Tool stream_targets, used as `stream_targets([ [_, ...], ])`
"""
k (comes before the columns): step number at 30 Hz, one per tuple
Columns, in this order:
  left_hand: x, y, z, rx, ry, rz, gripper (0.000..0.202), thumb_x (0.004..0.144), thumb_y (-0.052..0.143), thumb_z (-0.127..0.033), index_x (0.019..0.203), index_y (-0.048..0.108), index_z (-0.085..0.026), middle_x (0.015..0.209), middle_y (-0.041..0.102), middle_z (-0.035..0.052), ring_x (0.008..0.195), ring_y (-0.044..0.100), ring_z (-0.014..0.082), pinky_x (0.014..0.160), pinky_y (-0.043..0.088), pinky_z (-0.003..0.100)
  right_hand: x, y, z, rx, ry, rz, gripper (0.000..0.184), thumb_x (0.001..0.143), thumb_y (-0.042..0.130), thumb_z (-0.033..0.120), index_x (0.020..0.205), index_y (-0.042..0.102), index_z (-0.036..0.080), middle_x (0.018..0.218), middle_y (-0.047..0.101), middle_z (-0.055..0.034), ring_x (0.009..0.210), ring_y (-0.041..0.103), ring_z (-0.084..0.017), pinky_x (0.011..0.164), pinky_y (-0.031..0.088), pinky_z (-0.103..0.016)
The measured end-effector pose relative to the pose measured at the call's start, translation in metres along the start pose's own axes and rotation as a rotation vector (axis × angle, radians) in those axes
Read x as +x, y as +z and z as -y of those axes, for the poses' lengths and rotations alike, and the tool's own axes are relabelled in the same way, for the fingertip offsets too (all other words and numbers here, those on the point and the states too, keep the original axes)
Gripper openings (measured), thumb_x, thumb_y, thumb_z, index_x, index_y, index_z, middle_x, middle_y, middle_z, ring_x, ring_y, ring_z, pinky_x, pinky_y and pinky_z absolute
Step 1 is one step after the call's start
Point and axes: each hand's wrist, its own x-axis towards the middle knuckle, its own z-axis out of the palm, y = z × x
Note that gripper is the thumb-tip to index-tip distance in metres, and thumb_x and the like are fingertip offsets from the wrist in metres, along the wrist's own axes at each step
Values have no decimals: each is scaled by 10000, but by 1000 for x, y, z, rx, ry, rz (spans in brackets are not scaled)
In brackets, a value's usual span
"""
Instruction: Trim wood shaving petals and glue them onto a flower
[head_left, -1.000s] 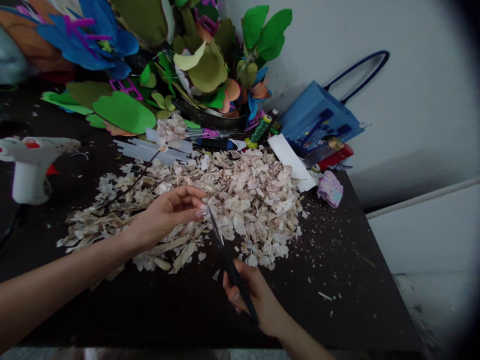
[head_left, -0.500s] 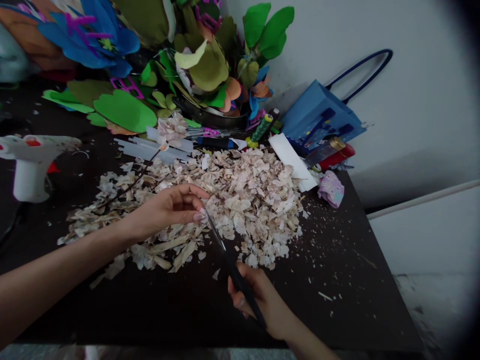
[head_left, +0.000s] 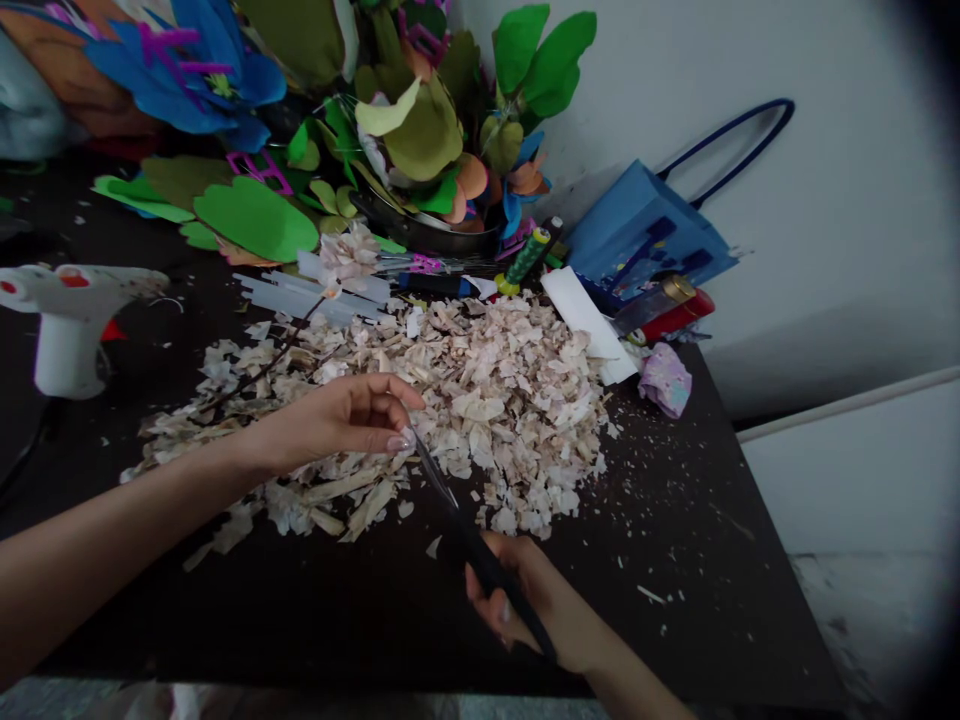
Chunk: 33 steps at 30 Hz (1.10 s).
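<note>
Head view looks down on a dark table [head_left: 675,560] strewn with craft bits. Near the middle of the frame lies a broad heap of pale scraps [head_left: 517,400], thin and flaky, spreading toward the left edge in longer strips.

The left hand [head_left: 337,420] reaches in from the lower left and rests over the near edge of the heap. Its fingers are pinched narrowly together, right at the tip of the scissors [head_left: 450,495]. Whether a scrap sits between the fingertips is too small to tell.

The right hand [head_left: 536,610] comes up from the bottom of the frame, closed around the black handle of the scissors. The blades slant up and left from it, and their point meets the left fingertips just at the rim of the heap.

At the left edge stands a white glue gun [head_left: 67,320], well apart from both hands. Clear glue sticks [head_left: 300,295] lie beyond the heap, beside a small pale flower [head_left: 346,252] on a thin stem.

Across the top of the frame spread paper leaves [head_left: 255,215] in green and a big blue flower [head_left: 187,70]. A spool of green thread [head_left: 526,256] lies near them.

In the upper right, a blue bag [head_left: 645,235] leans on the wall. Below it, a white card [head_left: 589,322] touches the heap's far corner. A crumpled lilac lump [head_left: 664,378] sits just right of the card.
</note>
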Motion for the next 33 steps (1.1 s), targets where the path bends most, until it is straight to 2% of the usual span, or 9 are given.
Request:
stream_targets([
  [4,0,-1,0,0,-16,6,314,764,809,-159,1053,715,-236,800,703,0,712,678,130,651,526,210,-1,0,2,-48,-44,-28,646,731,674,801,788,533,174,609,479,53,470,400,-59,444,312,-194],
  [14,-1,-6,-3,1,-43,64,287,764,807,-171,1031,731,-247,817,702,3,706,670,132,659,534,222,-1,-1,11,-73,47,-34,713,663,644,873,743,546,171,542,464,60,447,399,-69,422,310,-201],
  [25,-1,-10,-4,17,-65,104,289,769,807,-189,1045,734,-234,810,712,21,700,686,147,639,547,225,-1,0,10,-97,67,-76,562,713,750,707,717,559,178,581,486,46,476,413,-77,435,327,-199],
  [33,-1,-8,-5,1,-57,88,300,747,812,-155,1028,740,-231,803,730,22,692,689,144,636,538,225,1,3,2,10,102,-60,650,677,723,793,742,526,177,555,441,73,424,369,-52,410,309,-190],
])
